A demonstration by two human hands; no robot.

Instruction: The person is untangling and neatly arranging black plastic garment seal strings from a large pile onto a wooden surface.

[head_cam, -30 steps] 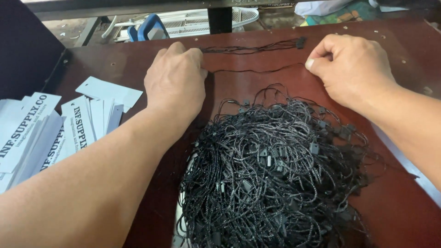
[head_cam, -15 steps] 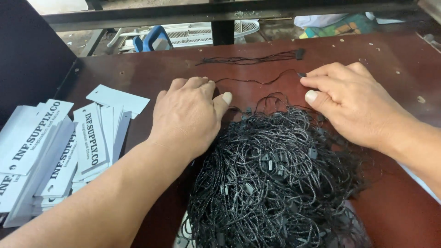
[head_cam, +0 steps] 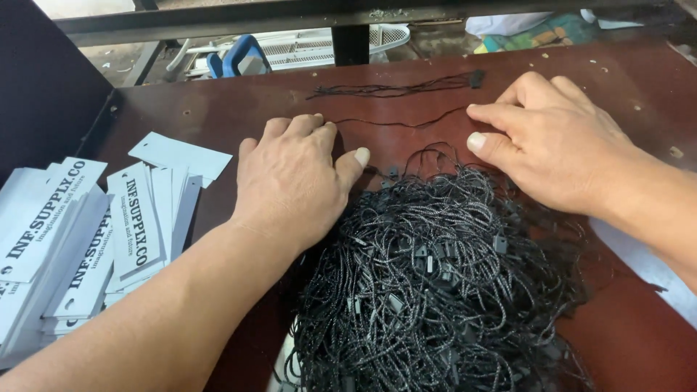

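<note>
A big tangled heap of black tag strings [head_cam: 443, 283] with small plastic clasps lies on the dark red table [head_cam: 218, 116]. My left hand [head_cam: 294, 181] rests palm down at the heap's upper left edge, fingers together, thumb out towards the strings. My right hand [head_cam: 552, 141] lies palm down at the heap's upper right, its fingertips on a single black string [head_cam: 399, 122] stretched across the table. A small bundle of straightened strings [head_cam: 406, 87] lies farther back. Neither hand visibly grips anything.
Stacks of white printed paper tags [head_cam: 80, 239] fan out at the left, one blank tag [head_cam: 181, 154] on top near my left hand. A pale sheet [head_cam: 646, 265] lies at the right edge. Beyond the table stand a black frame, a blue object [head_cam: 236, 58] and a white grille.
Both hands have drawn back from the far part of the table towards the heap. The single string now lies free in front of the fingertips, and the view has tilted down slightly.
</note>
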